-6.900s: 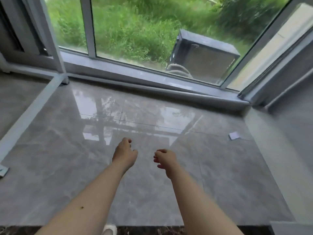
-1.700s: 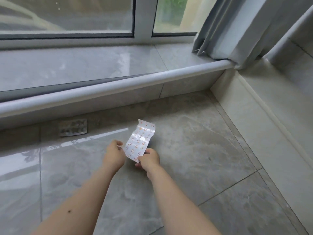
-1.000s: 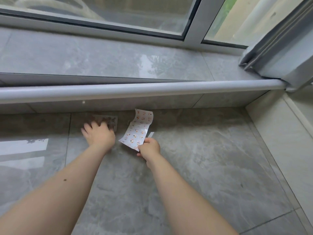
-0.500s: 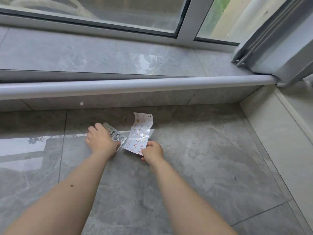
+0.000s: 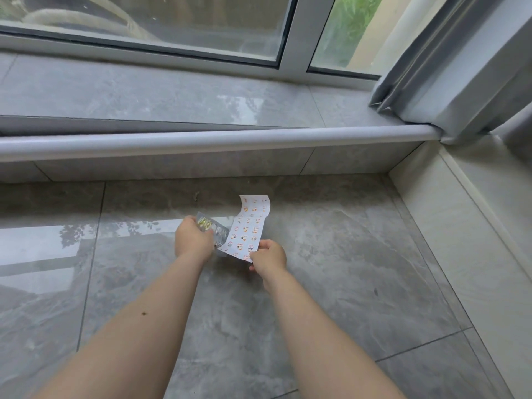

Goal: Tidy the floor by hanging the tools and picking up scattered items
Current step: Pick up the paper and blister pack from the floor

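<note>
A white sticker sheet with small orange pictures curls upward above the grey tiled floor. My right hand pinches its near corner. My left hand grips a silver blister pack of pills, lifted off the floor and tilted, its right end tucked behind the sticker sheet. Both hands are close together, a short way in front of the window step.
A raised tiled window ledge with a rounded grey edge runs across ahead. A grey curtain hangs at the right. A pale wall skirting borders the floor on the right. A tiny speck of debris lies by the step.
My left hand has taken the blister pack off the floor by the step and brought it beside the sticker sheet. My right hand keeps holding the sheet.
</note>
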Demonstrator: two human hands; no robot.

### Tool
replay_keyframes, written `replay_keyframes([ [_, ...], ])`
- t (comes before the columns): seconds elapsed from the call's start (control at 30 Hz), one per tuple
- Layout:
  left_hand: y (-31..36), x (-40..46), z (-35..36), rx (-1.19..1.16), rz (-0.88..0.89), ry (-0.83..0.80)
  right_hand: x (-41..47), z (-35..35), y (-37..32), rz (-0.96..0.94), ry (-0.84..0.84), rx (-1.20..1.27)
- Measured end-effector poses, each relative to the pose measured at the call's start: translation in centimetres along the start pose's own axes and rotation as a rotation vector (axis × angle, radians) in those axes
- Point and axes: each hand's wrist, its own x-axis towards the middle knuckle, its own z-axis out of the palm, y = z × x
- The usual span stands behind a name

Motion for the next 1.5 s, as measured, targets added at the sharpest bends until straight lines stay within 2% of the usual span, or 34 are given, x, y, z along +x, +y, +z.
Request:
replay_keyframes([
  [0.33,6.1,-5.4,-2.4,-0.056,-0.084,-0.088,-5.1,-5.9,-5.7,0.056,-0.018,0.035],
  [0.47,8.6,-8.4,-5.0,-0.088,-0.072,-0.136,-9.3,-8.1,-8.4,0.093,-0.021,0.026],
  [0.63,13.5,-12.8,-10.0,-0.160,-0.117,-0.122,-15.4,-10.9,-13.3,0.095,-0.030,-0.011],
  [1.1,29.7,-27.3,-28.0,-0.339,-0.175,0.063,-36.4,-17.9,-31.3,-0.040,-0.110,-0.123],
  [1.3,33.4,-32.9,-36.2,-0.451,-0.192,0.153,-44.5,-18.6,-37.0,-0.179,-0.181,-0.265],
  [1.5,33.8,-37.4,-47.2,-0.614,-0.198,0.280,-53.6,-14.8,-41.7,-0.307,-0.309,-0.369],
])
